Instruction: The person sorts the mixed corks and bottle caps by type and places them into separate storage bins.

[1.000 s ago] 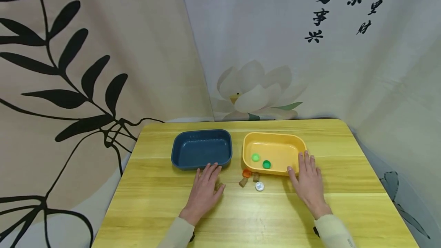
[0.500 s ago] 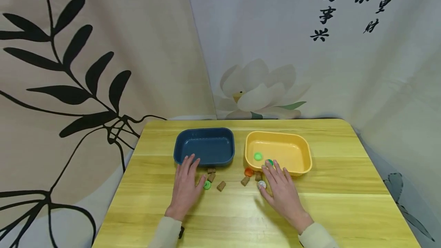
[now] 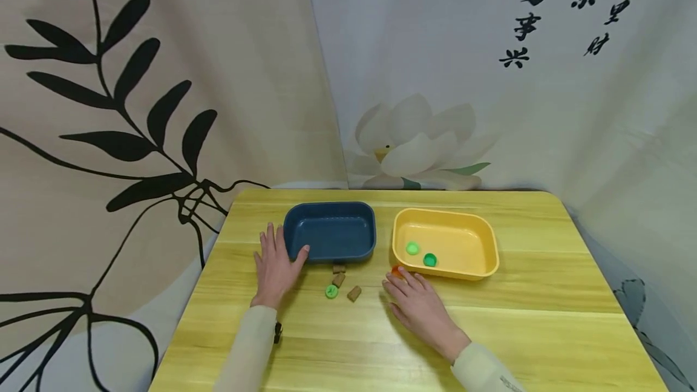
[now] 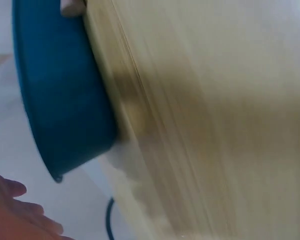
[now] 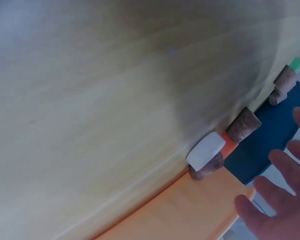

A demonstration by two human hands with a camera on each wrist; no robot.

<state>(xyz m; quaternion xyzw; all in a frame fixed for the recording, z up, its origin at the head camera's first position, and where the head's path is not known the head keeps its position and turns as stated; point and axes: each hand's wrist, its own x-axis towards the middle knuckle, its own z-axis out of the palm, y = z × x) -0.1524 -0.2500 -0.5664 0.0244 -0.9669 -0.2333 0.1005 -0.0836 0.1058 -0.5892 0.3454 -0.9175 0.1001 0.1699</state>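
My left hand (image 3: 276, 268) is at the left end of the dark blue tray (image 3: 329, 228), fingers spread along its side and thumb near the front left corner. My right hand (image 3: 422, 310) reaches over small pieces at the front left corner of the yellow tray (image 3: 463, 244), fingers extended. An orange cap (image 3: 396, 271) shows past its fingertips in the head view. The right wrist view shows a white cap (image 5: 206, 151) and brown cork-like pieces (image 5: 243, 125) by that corner; the hand hides these in the head view. Neither hand grips anything.
A light green cap (image 3: 412, 248) and a dark green cap (image 3: 429, 259) lie inside the yellow tray. Before the blue tray are a green cap (image 3: 331, 291) and several cork-like pieces (image 3: 354, 293) on the wooden table (image 3: 561, 295). A printed curtain (image 3: 435, 47) hangs behind.
My left hand has moved left and forward, uncovering the green cap and cork-like pieces. My right hand has moved left from the yellow tray's right end to the pieces at its front left corner.
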